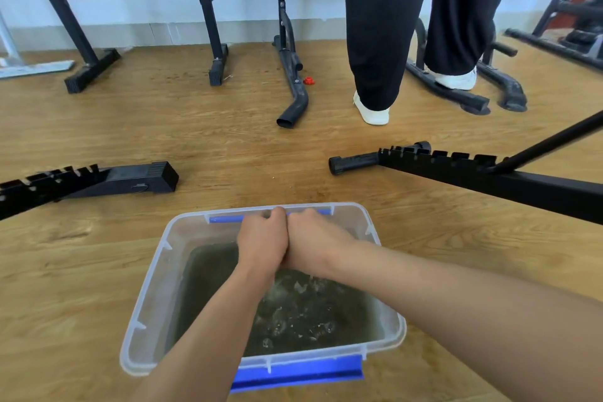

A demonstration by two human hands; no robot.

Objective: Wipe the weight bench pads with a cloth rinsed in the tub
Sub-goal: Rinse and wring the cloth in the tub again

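Both hands fisted together over the tub, water dripping.

Left hand (261, 241) and right hand (315, 243) pressed side by side above the far half of the clear plastic tub (148, 313), fingers curled tight; whatever they squeeze is hidden inside the fists, so cannot tell if the cloth is there, cloth not visible. Drops fall from under the hands into the murky water (306, 316), surface disturbed near the middle. Tub sits on the wood floor (98, 271), blue handle (298, 372) at its near edge, another at the far rim behind the knuckles. Black bench frame bars (489, 173) on the floor just beyond the tub's far right corner, a second bar (98, 178) off the far left corner. Another person's legs (381, 42) in black trousers and white shoes stand well beyond the tub. No bench pads in view.
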